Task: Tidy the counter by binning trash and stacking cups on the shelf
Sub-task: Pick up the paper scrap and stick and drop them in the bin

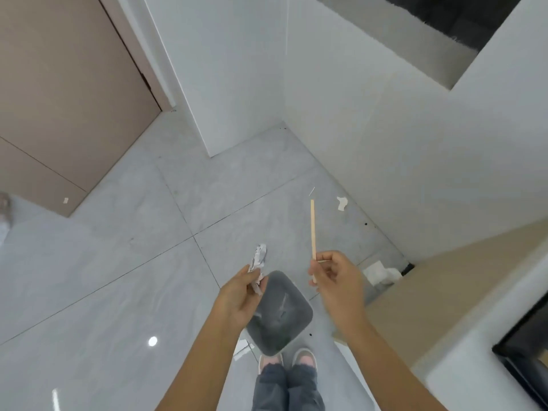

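Observation:
A dark grey trash bin (281,318) stands on the floor right in front of my feet, its mouth facing up. My left hand (240,295) is over the bin's left rim, shut on a crumpled white paper (258,261) that sticks up from my fingers. My right hand (338,280) hovers to the right of the bin and pinches a thin wooden stick (312,232), which points upward. No cups or shelf are in view.
Scraps of white paper lie on the grey tiled floor (118,262): one (342,203) near the wall, a bigger wad (381,272) by the beige counter corner (444,280), one (243,350) beside the bin. White walls stand ahead, a beige door (68,99) at left.

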